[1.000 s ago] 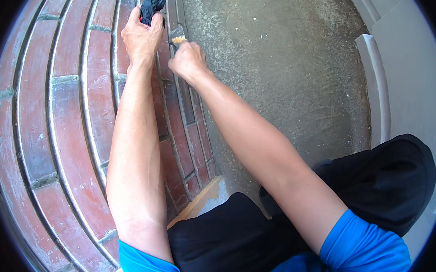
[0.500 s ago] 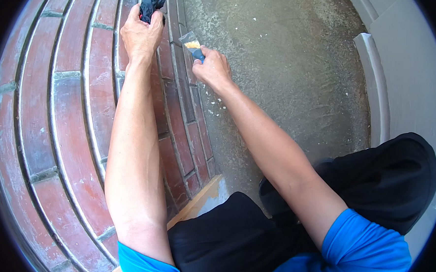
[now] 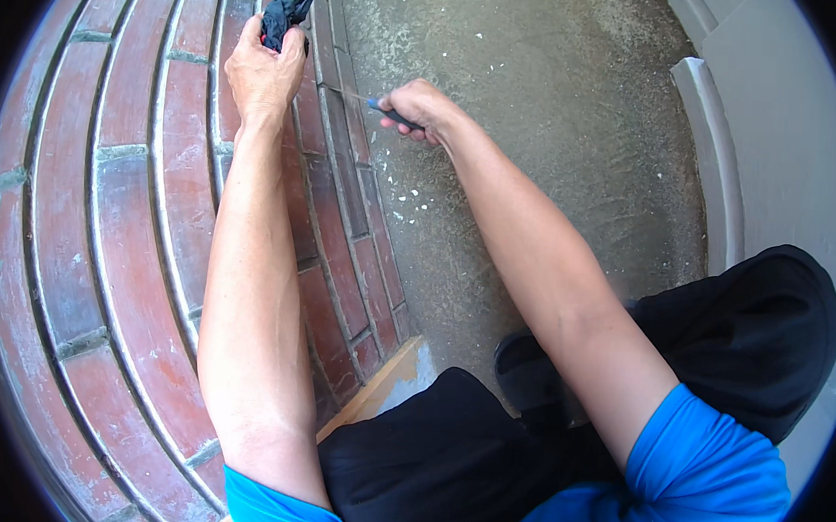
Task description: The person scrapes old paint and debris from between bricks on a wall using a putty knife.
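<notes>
My left hand [image 3: 262,75] is closed around a crumpled black bundle [image 3: 284,20], which looks like a plastic bag, with a bit of red showing at my fingers. It is in front of the brick wall [image 3: 126,232] on the left. In my right hand [image 3: 420,108] is a putty knife [image 3: 377,104] with a blue and black handle, gripped with curled fingers. Its thin blade is seen edge-on and points left at the lower bricks; whether the tip touches them I cannot tell. What lies inside the black bundle is hidden.
Rough concrete floor [image 3: 555,164] runs along the foot of the wall, dotted with small white crumbs [image 3: 415,194]. A wooden strip [image 3: 383,377] sits at the wall's near end. A pale wall [image 3: 788,139] with a raised edge stands at the right. My black-clad knees [image 3: 427,441] are close below.
My right hand has turned the putty knife from blade flat, with yellowish material showing on it, to edge-on toward the bricks. The left hand with the bundle stays nearly in place.
</notes>
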The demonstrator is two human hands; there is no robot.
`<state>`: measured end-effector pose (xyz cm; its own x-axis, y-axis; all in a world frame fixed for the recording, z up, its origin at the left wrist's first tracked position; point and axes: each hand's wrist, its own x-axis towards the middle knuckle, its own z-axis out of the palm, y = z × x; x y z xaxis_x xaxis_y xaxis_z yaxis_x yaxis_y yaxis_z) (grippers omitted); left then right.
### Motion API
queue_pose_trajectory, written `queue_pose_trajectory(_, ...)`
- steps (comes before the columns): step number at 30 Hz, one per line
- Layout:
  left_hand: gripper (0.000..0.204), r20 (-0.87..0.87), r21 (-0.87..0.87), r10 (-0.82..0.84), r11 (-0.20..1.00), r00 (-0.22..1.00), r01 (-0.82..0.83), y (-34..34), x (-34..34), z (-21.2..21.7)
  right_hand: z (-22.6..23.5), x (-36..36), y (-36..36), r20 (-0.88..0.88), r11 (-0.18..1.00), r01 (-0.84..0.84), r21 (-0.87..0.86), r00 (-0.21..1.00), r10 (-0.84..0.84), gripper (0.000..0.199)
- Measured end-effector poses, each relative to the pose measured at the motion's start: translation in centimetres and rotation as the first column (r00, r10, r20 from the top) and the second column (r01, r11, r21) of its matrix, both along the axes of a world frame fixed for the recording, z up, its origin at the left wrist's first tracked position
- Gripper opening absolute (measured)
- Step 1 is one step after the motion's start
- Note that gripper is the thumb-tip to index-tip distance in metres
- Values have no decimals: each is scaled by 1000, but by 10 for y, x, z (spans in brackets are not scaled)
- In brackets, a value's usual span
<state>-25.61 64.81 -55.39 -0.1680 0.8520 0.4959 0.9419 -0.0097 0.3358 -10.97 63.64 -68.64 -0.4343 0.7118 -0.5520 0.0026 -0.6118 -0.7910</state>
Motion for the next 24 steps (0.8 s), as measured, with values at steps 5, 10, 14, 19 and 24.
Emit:
queue_pose_trajectory(5, 39, 0, -14, 26, 1000, 1000, -26, 1, 0, 1, -32, 2, -17, 100, 999, 24, -48, 995, -20, 14)
queue_pose_trajectory(10, 43, -18, -36, 5, 999, 1000, -5, 2, -4, -1, -47, -3, -66, -90, 980, 168, -102, 980, -177, 32)
queue_pose_trajectory(14, 45, -51, -63, -23, 998, 998, 20, 7, 5, 1, -91, -22, -131, -81, 965, 259, 39, 963, -256, 53)
queue_pose_trajectory(19, 45, -110, -139, -30, 990, 994, 15, 3, -6, 8, -71, -45, -212, 66, 877, 194, 439, 967, -247, 52)
queue_pose_trajectory(24, 46, -188, -118, -29, 993, 982, 7, -1, -10, 11, -56, -44, -193, 103, 895, 168, 413, 968, -229, 51)
